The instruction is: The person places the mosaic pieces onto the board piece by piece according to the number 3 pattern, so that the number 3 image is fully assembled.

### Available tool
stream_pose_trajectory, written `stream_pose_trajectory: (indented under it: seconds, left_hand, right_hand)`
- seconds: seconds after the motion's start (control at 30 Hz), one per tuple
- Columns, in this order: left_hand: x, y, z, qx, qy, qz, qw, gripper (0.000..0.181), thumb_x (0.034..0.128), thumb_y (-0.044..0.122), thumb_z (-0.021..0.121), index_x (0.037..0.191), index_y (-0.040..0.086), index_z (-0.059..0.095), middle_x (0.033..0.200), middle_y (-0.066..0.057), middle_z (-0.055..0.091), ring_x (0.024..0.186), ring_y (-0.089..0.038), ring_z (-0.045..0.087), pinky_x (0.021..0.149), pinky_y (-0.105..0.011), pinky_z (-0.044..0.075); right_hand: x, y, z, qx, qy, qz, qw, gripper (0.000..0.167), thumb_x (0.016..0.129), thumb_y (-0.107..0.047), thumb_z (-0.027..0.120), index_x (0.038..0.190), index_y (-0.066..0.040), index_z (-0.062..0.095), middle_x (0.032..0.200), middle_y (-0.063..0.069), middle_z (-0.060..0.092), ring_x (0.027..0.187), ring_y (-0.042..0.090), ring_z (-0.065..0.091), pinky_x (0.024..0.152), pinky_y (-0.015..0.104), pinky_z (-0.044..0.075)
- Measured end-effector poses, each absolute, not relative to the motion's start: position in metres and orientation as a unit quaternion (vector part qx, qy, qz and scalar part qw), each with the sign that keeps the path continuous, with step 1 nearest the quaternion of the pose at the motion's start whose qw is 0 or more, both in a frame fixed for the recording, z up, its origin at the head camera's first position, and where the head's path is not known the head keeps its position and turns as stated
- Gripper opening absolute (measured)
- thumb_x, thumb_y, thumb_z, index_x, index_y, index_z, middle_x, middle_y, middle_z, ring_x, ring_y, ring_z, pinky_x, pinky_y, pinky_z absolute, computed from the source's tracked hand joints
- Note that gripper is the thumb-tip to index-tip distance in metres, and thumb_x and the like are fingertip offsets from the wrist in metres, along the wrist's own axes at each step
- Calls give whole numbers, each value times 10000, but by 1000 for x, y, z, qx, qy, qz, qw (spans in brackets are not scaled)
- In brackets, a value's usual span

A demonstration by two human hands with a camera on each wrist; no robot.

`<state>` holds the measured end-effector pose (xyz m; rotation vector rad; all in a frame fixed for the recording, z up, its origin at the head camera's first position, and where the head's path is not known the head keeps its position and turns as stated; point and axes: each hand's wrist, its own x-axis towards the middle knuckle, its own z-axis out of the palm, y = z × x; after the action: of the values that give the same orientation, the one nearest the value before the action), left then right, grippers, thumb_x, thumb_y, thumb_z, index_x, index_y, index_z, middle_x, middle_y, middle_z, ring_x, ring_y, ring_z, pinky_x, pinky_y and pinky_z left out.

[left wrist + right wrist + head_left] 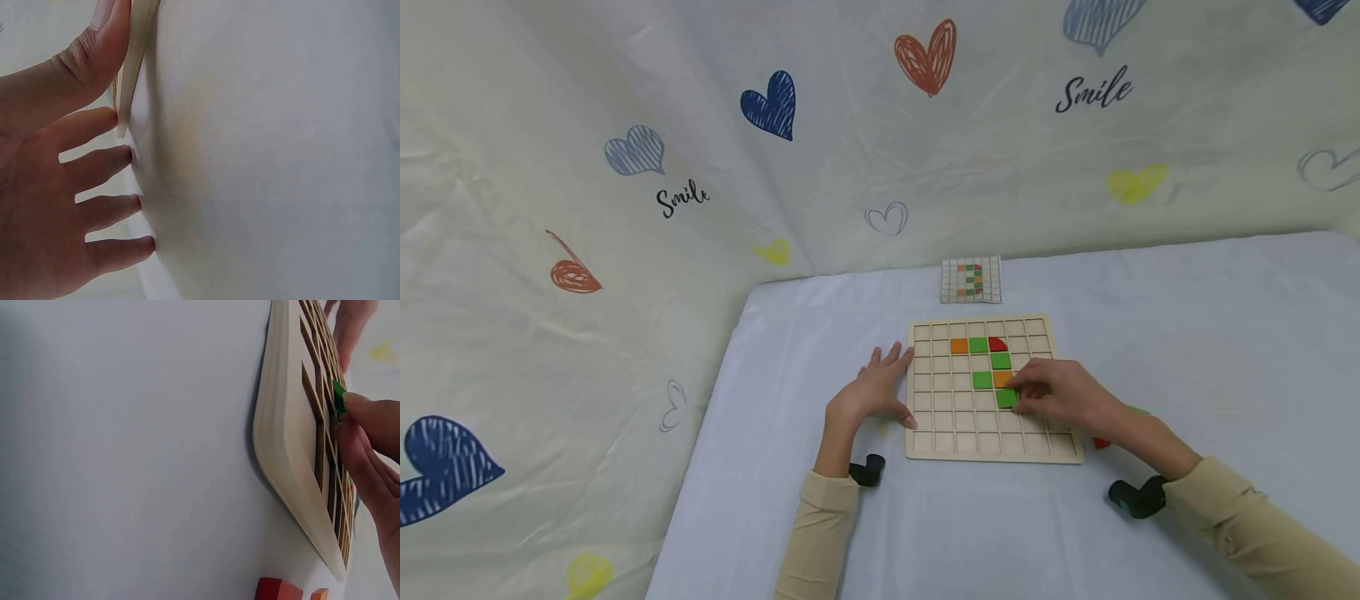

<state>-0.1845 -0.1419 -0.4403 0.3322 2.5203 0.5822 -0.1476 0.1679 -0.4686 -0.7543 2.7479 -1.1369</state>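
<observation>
A square wooden grid board (955, 450) lies on the table, with orange, green and red tiles set in several of its cells. My right hand (1067, 396) is over the board and pinches a green tile (1007, 400) between thumb and fingertips, just below an orange tile (1003, 379). In the right wrist view this green tile (339, 395) is tilted at the grid. My left hand (872, 392) has its fingers spread, with thumb and index finger touching the board's left edge. Its thumb (87, 62) lies along the wooden side in the left wrist view.
Behind the board lies a pattern card (972, 280) showing a coloured grid. Loose pieces, among them a red block (275, 589) and an orange block (319, 594), lie right of the board, partly behind my right forearm. A white cloth (970, 533) covers the table.
</observation>
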Motion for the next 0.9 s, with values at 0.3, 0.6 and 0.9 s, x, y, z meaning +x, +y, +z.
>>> stream_pose_trajectory:
  seconds: [0.3, 0.6, 0.9]
  left_hand:
    - [-184, -142, -441, 120, 932, 219, 264, 1198, 715, 197, 955, 1661, 214, 220, 1742, -16, 85, 1610, -326, -31, 1275, -589, 148]
    - [-184, -142, -439, 120, 932, 218, 265, 1200, 719, 190, 950, 1661, 226, 209, 1740, -14, 73, 1608, -331, -36, 1276, -591, 134]
    - [-184, -140, -439, 120, 933, 213, 264, 1205, 711, 194, 956, 1661, 219, 215, 1739, -17, 77, 1607, -335, -32, 1274, -594, 141]
  right_hand:
    - [-148, 164, -466, -254, 904, -343, 42, 268, 788, -89, 882, 1034, -35, 790, 857, -59, 643, 720, 13, 558, 672, 226, 538]
    - [-147, 165, -466, -259, 901, -347, 31, 245, 789, -27, 856, 1025, -44, 792, 890, -43, 673, 712, 1, 560, 641, 222, 513]
    - [-144, 170, -464, -269, 895, -355, 16, 233, 801, 26, 825, 1023, -37, 791, 934, -2, 697, 734, 6, 601, 680, 231, 570]
